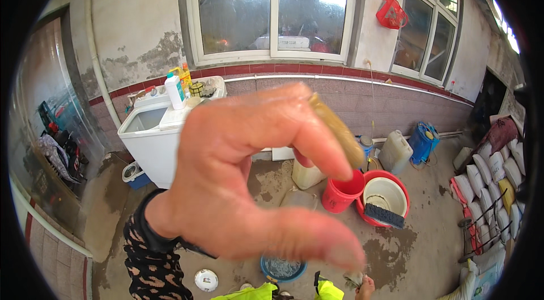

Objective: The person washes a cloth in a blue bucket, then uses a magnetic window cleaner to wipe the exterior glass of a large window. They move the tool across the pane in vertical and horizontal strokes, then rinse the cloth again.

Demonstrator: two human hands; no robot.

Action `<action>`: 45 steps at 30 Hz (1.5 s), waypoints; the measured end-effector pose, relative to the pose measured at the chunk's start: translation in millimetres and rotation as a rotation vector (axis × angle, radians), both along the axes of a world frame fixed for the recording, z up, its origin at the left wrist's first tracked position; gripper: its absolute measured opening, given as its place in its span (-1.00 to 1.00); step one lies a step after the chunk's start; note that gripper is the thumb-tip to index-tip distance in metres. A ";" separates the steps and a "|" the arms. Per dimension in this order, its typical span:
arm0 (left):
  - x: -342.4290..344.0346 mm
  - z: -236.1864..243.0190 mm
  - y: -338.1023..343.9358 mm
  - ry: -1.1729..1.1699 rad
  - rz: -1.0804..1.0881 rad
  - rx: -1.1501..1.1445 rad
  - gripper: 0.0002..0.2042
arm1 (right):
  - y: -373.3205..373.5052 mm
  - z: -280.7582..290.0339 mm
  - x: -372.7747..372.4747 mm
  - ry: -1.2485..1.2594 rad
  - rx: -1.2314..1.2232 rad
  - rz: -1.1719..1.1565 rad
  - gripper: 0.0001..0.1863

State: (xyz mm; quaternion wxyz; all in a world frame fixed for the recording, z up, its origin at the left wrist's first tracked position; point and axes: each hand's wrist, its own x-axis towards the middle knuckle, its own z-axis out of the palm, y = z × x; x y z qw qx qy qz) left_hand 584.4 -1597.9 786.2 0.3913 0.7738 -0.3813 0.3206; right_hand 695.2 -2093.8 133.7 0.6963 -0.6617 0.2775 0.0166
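Observation:
My left hand is raised close in front of the camera, its patterned dark sleeve coming from the lower left. Its thumb and curled fingers stand wide apart, with nothing between them. Along the outer side of the fingers shows a brownish-gold strip; I cannot tell what it is. Low at the bottom edge, my right hand is closed around a small greyish thing, too small to make out. Nearby on the floor stands a blue basin of water, partly hidden by my left thumb.
A white washing machine with bottles on top stands at the left wall. A red bucket and a red basin holding a pale tub and dark brush stand ahead. Jerrycans line the wall; stacked sacks fill the right. A white dish lies below.

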 end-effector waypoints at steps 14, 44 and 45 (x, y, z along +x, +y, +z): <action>-126.8 7.5 16.6 0.227 0.571 -0.326 -0.52 | 51.8 61.4 -58.1 0.021 0.000 -0.076 -0.82; -40.1 -549.7 24.0 1.467 0.663 0.285 -0.73 | -83.3 88.8 -58.9 0.140 0.009 -0.182 -0.77; -37.8 -556.4 7.1 1.458 0.695 0.277 -0.74 | -95.4 83.2 -43.3 0.065 0.155 -0.206 -0.78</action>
